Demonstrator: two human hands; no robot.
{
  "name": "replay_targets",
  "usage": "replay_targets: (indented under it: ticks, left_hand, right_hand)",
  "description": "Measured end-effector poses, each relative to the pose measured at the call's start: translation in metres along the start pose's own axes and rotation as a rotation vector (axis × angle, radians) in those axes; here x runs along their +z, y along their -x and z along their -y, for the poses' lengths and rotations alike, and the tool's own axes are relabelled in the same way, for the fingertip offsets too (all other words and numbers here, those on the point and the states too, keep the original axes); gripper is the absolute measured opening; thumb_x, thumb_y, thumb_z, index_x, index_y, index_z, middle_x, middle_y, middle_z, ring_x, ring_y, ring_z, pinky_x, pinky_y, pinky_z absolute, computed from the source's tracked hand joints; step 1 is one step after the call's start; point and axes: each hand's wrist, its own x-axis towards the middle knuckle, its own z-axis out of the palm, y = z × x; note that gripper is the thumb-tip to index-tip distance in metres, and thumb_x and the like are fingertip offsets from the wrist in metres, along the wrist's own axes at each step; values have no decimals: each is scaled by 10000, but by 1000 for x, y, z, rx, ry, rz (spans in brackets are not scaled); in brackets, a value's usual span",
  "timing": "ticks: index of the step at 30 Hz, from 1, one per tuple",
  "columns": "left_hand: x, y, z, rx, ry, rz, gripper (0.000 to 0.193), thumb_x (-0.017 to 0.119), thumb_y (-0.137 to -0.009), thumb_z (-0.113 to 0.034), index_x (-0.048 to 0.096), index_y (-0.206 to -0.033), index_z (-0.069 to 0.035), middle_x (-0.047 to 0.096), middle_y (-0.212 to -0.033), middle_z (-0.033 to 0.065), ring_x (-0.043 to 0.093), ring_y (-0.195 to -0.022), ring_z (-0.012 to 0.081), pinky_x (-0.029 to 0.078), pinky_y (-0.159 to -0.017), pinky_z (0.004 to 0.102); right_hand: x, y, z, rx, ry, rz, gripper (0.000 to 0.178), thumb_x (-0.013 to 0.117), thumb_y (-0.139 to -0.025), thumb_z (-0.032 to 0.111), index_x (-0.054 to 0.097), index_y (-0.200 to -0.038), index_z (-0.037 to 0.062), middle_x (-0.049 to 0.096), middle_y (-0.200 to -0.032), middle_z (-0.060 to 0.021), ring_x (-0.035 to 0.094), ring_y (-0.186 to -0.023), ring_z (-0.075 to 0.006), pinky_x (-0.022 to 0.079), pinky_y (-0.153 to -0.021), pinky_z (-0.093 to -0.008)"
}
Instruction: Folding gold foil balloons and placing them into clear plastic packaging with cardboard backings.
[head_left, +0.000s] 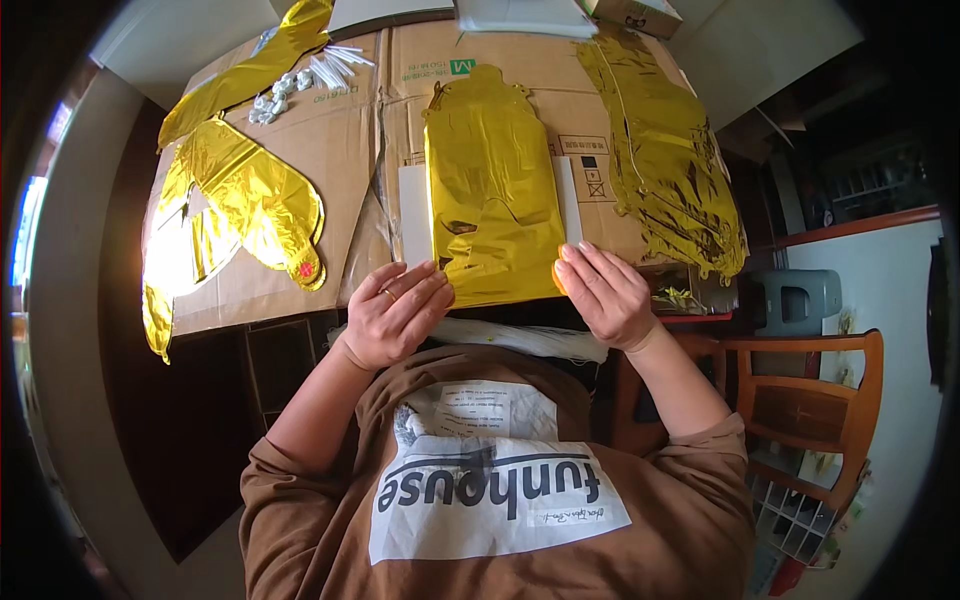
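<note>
A flat, uninflated gold foil balloon [492,190] lies in front of me over a white sheet [415,215], whose edges show on both sides. My left hand [400,312], with a ring on one finger, is closed at the balloon's near left corner, its fingertips pressed together on the foil edge. At the near right corner my right hand [610,298] is closed too, fingers together. A small orange piece [558,277] shows at its fingertips; whether it is held or worn on a finger I cannot tell.
Flat cardboard [400,120] covers the table. On the left lie another gold foil balloon [262,195] with a red spot, white sticks [338,66] and knotted white cords [272,105]. More gold foil [670,165] is layered at right. A wooden chair [800,400] and grey stool [800,300] stand beyond.
</note>
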Motion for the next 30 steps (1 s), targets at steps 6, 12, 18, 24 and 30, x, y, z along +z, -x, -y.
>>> replay_targets:
  ticks: [6,12,18,24,30]
  left_hand:
    - [-19,-44,27,-3,177,8,258,790,-758,-66,650,-973,-93,713,-911,6,685,-816,178,540,-877,410]
    - [-52,-150,122,228,-77,-149,206,761,-830,-47,667,-1012,-62,709,-919,28,674,-783,193,546,-722,378]
    - [-46,-126,109,510,-299,-99,197,700,-801,-146,725,-989,-92,692,-976,15,662,-844,149,563,-794,320]
    - [-1,-58,60,337,-19,149,243,672,-803,-127,688,-1019,-18,702,-999,74,698,-925,190,546,-841,332]
    - [-5,-54,45,198,89,194,314,668,-791,-127,684,-1072,11,703,-1104,129,707,-985,252,544,-880,391]
  right_hand:
    - [-21,-25,-30,-74,-141,61,192,672,-908,99,687,-1040,-40,752,-962,-164,755,-860,-265,613,-715,-355]
    - [-58,-127,-114,-287,202,-99,155,667,-875,59,658,-1010,-16,721,-882,-89,680,-676,-137,508,-553,-278]
    - [-33,-92,-108,-407,353,-71,219,676,-885,68,688,-1067,-53,737,-1023,-172,737,-885,-222,556,-655,-304]
    - [11,-25,-69,-405,167,56,196,613,-885,121,689,-992,-25,726,-960,-172,705,-820,-228,543,-664,-288]
    - [-3,-23,-64,-305,74,199,284,642,-900,196,684,-1059,-35,713,-1015,-202,695,-854,-266,551,-727,-327]
